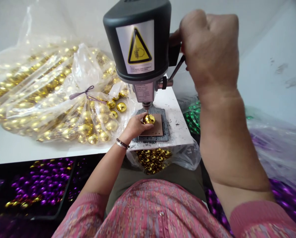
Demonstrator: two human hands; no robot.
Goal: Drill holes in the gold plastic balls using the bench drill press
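Note:
A small drill press (138, 43) with a dark housing and a yellow warning label stands in front of me. On its grey base (165, 124) lies a brown board (158, 127). My left hand (137, 125) pinches a shiny gold faceted ball (149, 119) between thumb and fingers on that board, right under the drill's chuck (146, 105). Whether the bit touches the ball I cannot tell. Up at the right of the housing, my right hand (209, 43) is closed round the press's feed lever (177, 68); the grip itself is mostly hidden.
A tied clear bag of gold balls (51, 99) covers the left of the white table (14, 150), with several loose gold balls (121, 106) beside it. A plastic bag of gold balls (153, 162) hangs at the front edge. Purple balls (44, 185) fill a black bin lower left. Green balls (193, 115) are at right.

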